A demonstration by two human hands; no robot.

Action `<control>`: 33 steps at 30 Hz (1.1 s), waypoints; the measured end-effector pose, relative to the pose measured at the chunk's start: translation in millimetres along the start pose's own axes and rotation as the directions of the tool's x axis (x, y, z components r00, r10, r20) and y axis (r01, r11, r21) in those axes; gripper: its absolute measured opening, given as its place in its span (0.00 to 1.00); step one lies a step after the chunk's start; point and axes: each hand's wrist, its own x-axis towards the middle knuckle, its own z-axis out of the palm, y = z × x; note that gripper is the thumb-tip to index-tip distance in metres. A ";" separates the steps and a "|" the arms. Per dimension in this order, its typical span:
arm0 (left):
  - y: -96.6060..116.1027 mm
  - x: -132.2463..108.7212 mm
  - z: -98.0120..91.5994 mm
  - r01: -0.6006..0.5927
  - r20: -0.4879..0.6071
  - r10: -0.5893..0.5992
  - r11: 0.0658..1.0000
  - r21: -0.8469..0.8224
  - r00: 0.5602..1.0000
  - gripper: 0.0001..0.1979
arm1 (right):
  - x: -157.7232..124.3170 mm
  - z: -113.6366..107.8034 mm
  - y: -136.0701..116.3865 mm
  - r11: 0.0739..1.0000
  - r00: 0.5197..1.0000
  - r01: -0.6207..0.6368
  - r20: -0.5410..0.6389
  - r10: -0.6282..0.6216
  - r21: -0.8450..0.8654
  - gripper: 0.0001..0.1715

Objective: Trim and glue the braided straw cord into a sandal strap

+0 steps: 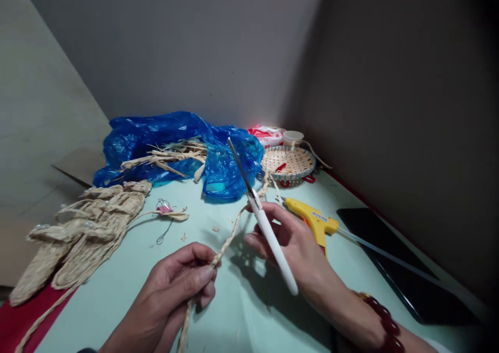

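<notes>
Pale green desk (pixel 132 259). Lower center: left fingers (pixel 195 280) pinched on braided cord (pixel 230 238). Center: right fingers (pixel 279 212) curled, holding white-handled scissors (pixel 272 241).

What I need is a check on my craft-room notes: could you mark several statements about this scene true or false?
1. The left hand holds a braided cord. True.
2. The right hand is holding the glue gun. False: it holds white-handled scissors; the glue gun lies on the table.
3. A dark red beaded bracelet is on the right wrist. True.
4. The plastic bag is green. False: it is blue.
5. The shallow woven basket sits right of the bag in the picture. True.
</notes>
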 end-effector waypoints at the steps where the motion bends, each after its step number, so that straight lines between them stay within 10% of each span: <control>1: 1.9 0.1 -1.4 -0.027 -0.049 0.026 0.999 -0.022 0.998 0.09 | -0.9 -3.5 0.5 0.993 0.998 0.060 -0.026 -0.063 -0.102 0.21; 6: 12.2 0.7 -8.6 -0.202 -0.202 0.193 0.979 -0.023 0.960 0.10 | -10.2 -26.9 -2.4 0.592 0.826 0.517 0.177 -0.536 -0.619 0.21; 11: 18.1 -4.8 -7.5 -0.257 -0.252 0.227 0.962 -0.091 0.941 0.11 | -11.9 -42.4 1.4 0.242 0.675 0.676 0.455 -0.580 -0.696 0.38; 33: 14.3 -14.1 -2.7 -0.230 -0.178 0.201 0.960 -0.158 0.963 0.11 | -10.7 -33.3 5.3 0.081 0.563 0.685 0.456 -0.689 -0.724 0.32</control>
